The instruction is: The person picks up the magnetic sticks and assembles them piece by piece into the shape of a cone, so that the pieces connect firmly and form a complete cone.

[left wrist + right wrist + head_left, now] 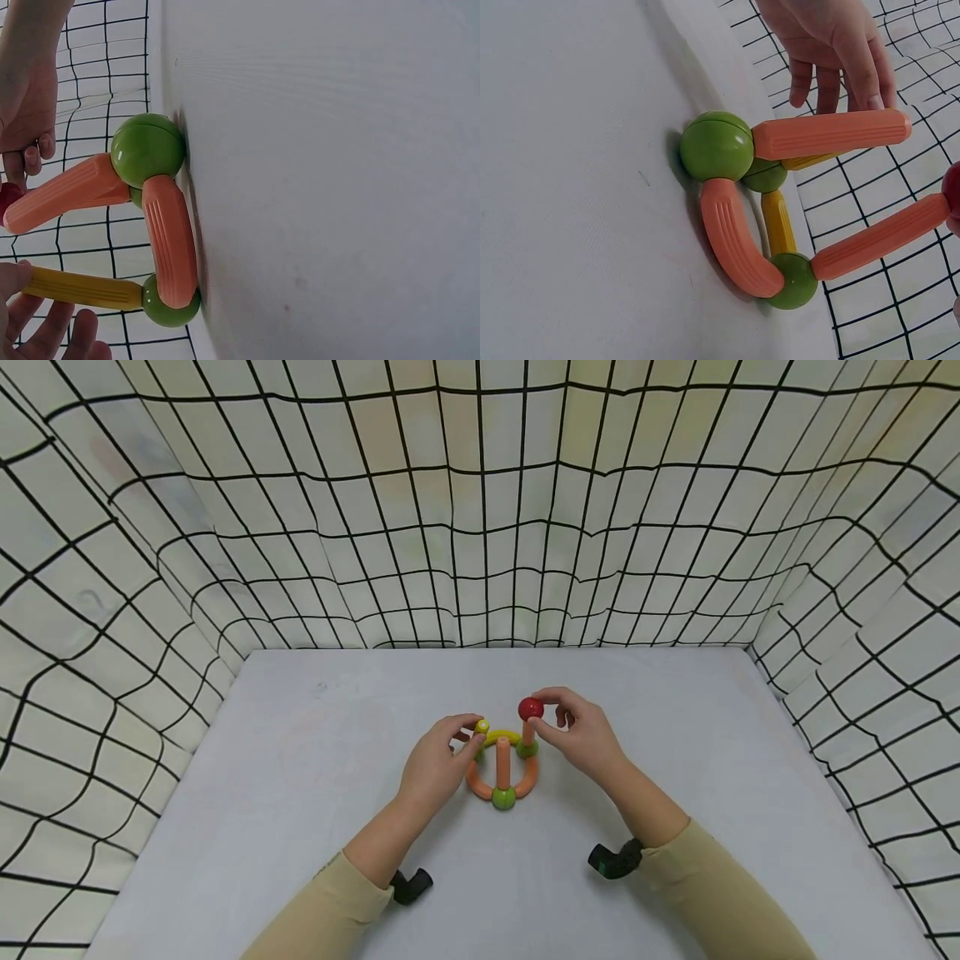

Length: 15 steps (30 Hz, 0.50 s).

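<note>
A ring of curved orange rods [480, 786] and a curved yellow rod [502, 736], joined by green balls [504, 798], lies on the table. Three straight rods rise from those balls. The front orange rod [503, 762] stands free, its top bare. My left hand [435, 764] pinches the upper end of the upright yellow rod [86, 289], thumb against fingertips. At the right, my right hand [588, 735] holds a red ball [531, 708] between thumb and fingers, at the top of the other orange rod [881, 236]. Only part of the red ball shows in the right wrist view.
The white table [300, 760] carries the build near its middle. Black netting [480, 531] over pale walls surrounds the back and sides. A dark device [412, 887] sits at the left wrist, and another dark device [615, 860] at the right wrist.
</note>
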Tool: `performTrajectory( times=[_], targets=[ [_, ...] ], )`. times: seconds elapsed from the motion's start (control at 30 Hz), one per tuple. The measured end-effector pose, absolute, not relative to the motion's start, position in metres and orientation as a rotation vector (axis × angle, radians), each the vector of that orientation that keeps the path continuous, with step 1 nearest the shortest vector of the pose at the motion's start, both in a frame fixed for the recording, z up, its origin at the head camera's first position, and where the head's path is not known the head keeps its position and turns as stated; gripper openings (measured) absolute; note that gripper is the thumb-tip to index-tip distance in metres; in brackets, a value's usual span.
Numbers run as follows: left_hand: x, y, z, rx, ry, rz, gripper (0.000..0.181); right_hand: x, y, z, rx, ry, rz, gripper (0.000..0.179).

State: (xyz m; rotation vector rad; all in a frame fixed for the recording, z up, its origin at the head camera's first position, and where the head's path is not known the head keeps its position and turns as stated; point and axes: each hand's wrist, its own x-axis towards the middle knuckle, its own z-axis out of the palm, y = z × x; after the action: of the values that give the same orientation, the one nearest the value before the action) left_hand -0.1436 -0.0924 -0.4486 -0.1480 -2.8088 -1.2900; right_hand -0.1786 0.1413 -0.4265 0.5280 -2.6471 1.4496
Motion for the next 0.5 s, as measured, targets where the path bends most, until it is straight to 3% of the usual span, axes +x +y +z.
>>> performTrajectory(
  times=[0.5],
  targets=[
    [-0.145, -0.089, -0.448, -0.162, -2.811, -1.303, 0.032, -0.174, 0.131, -0.424, 0.563, -2.736, 1.409, 0.035]
  ],
)
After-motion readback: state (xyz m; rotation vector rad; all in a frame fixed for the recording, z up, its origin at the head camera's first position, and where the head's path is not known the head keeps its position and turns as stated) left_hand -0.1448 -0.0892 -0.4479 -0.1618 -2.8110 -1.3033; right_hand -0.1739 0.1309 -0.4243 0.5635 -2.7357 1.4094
